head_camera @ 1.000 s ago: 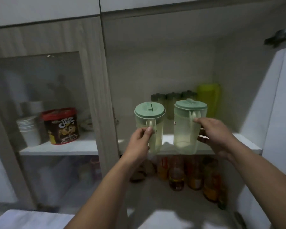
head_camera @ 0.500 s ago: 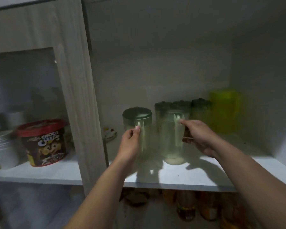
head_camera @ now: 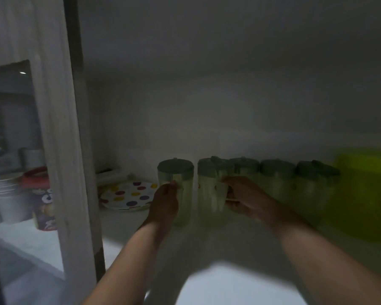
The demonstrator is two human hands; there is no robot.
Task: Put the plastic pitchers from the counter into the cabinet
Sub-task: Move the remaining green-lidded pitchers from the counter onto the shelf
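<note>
From the head view, the left hand (head_camera: 164,202) has its grip closed around the handle of the left pitcher (head_camera: 176,190), thumb pressed on top of the handle near the lid. The right hand (head_camera: 243,198) has its grip wrapped around the handle of the right pitcher (head_camera: 208,190), fingers curled through it. Both pitchers are pale green with darker green lids, stand upright side by side deep on the cabinet shelf (head_camera: 128,225), and look empty, though the dim, blurred picture leaves this uncertain. Compared with half a second ago, the pitchers have gone further back into the cabinet and now sit almost in line with the row of three matching pitchers (head_camera: 279,179) at the back wall, the right pitcher just beside the nearest of them; the view has also moved closer and lower. A bright yellow-green container (head_camera: 365,194) stands at the right end of the row. Left of the left pitcher lies a spotted plate (head_camera: 128,194). Behind the glass door (head_camera: 11,139) on the left are a stack of white cups (head_camera: 9,199) and a red-lidded tub (head_camera: 44,208).
</note>
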